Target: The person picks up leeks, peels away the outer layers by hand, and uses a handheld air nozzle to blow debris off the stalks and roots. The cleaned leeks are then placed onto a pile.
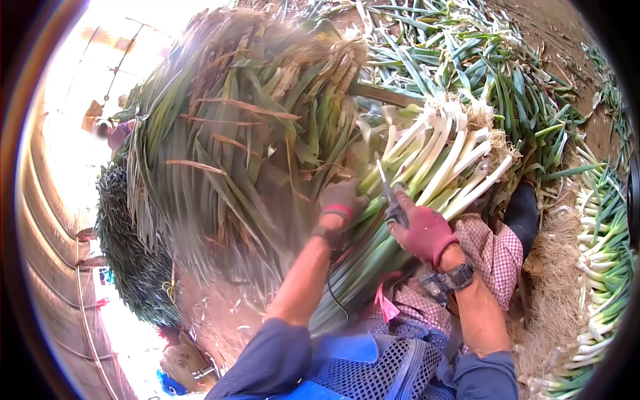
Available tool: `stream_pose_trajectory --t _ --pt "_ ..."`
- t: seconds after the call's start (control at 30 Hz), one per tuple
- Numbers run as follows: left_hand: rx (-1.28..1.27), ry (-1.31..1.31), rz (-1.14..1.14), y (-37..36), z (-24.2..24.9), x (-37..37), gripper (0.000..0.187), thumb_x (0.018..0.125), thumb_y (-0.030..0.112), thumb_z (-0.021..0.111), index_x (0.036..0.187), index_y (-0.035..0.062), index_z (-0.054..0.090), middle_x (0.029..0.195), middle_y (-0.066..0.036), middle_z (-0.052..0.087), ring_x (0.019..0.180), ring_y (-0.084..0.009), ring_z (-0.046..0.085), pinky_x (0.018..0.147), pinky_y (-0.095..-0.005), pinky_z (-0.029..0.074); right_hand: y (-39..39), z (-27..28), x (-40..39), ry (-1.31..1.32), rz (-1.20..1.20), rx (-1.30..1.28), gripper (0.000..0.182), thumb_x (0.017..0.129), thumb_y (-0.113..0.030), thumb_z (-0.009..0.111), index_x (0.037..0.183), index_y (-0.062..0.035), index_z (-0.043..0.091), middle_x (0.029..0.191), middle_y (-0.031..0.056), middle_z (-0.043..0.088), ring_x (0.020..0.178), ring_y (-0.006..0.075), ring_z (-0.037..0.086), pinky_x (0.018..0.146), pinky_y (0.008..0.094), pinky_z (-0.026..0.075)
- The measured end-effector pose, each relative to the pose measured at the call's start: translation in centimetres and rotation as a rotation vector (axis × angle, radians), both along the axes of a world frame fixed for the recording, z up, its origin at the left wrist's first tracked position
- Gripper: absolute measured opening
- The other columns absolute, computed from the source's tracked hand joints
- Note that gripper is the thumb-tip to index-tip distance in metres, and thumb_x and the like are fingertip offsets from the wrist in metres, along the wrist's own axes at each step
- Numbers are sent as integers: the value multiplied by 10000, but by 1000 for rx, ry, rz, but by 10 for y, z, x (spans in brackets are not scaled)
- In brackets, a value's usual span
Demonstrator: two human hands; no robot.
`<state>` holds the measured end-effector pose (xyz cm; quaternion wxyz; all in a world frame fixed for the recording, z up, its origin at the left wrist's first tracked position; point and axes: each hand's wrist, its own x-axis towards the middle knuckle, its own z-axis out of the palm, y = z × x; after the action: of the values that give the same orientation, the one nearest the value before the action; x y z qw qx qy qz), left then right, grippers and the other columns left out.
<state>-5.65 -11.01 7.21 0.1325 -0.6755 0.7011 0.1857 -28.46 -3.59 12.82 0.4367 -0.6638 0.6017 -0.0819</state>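
Observation:
A bunch of green onions [440, 160] lies across my lap, its white stalks and roots pointing to the upper right. My left hand [342, 202], in a dark red and grey glove, is closed round the green leaves at the bunch's left side. In my gloved right hand [427, 233], against the stalks, is a dark-handled tool with a thin pointed metal tip [382, 175]. The leaves run down between my forearms. Just beyond my left hand, a big heap of untrimmed green onions [233, 133] with drooping, partly brown leaves is blurred at its lower edge.
Loose green leaves [467, 53] cover the ground at the upper right. Trimmed green onions [597, 267] form a long row at the right, beside a strip of pale cut roots [550, 293]. Another dark green heap [130, 240] stands at the far left, and a thin black cord [331, 293] hangs near my left forearm.

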Motion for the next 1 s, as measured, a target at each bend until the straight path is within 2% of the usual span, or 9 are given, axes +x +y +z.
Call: stream_pose_trajectory --t 0.07,0.1,0.27,0.37,0.5,0.6,0.7,0.9,1.0 --pt "-63 23 -34 7 1 -1 516 855 492 671 1242 159 739 1128 -190 755 1045 -396 717 946 -494 544 11 9 -3 5 18 35 782 923 -383 665 1594 -90 392 1010 292 728 962 481 703 894 531 551" --pt "-66 28 -30 8 2 0 516 855 492 671 1242 159 739 1128 -190 755 1045 -396 717 946 -494 544 18 -2 -7 -21 -52 -24 802 917 -385 667 1602 -85 376 1027 301 722 992 479 697 910 527 545" --pt "93 -37 -40 -7 10 -4 485 870 470 658 1248 178 741 1166 -185 747 1087 -379 707 948 -480 539 41 7 -26 -35 -66 -12 827 911 -380 665 1614 -81 347 1048 310 716 1002 478 695 922 522 540" --pt "121 39 8 -16 7 4 491 877 470 659 1278 198 737 1191 -172 745 1112 -350 707 968 -453 531 51 0 -33 -39 -194 35 843 906 -374 674 1623 -90 330 1048 313 709 1002 480 692 913 517 543" --pt "173 81 46 -20 21 3 493 874 453 667 1294 204 736 1246 -142 738 1161 -321 694 1002 -433 514 63 -7 -38 -113 -99 26 857 912 -393 667 1628 -83 313 1025 316 708 984 478 693 903 517 542" --pt "194 57 32 -22 23 3 496 864 453 666 1295 218 737 1255 -133 737 1171 -316 691 1001 -428 516 57 3 -29 -105 -83 57 852 918 -407 655 1626 -76 317 1007 315 710 965 483 694 897 518 544" --pt "133 -2 45 -23 20 6 478 845 499 689 1242 245 764 1187 -116 762 1120 -310 718 985 -423 543 47 12 -9 -90 -21 54 847 919 -399 646 1622 -63 313 969 310 714 937 492 698 887 526 547" --pt "67 -79 24 -21 34 9 430 860 417 652 1236 236 756 1161 -112 768 1102 -321 722 964 -445 548 1 -2 13 21 -175 38 824 927 -403 639 1623 -87 332 1025 281 734 984 445 719 900 520 554" --pt "30 -101 7 -25 42 12 418 856 402 643 1221 236 762 1146 -110 770 1092 -329 721 953 -451 547 -2 2 10 -20 -92 52 842 925 -409 646 1632 -91 317 1038 277 736 978 437 720 899 500 553"
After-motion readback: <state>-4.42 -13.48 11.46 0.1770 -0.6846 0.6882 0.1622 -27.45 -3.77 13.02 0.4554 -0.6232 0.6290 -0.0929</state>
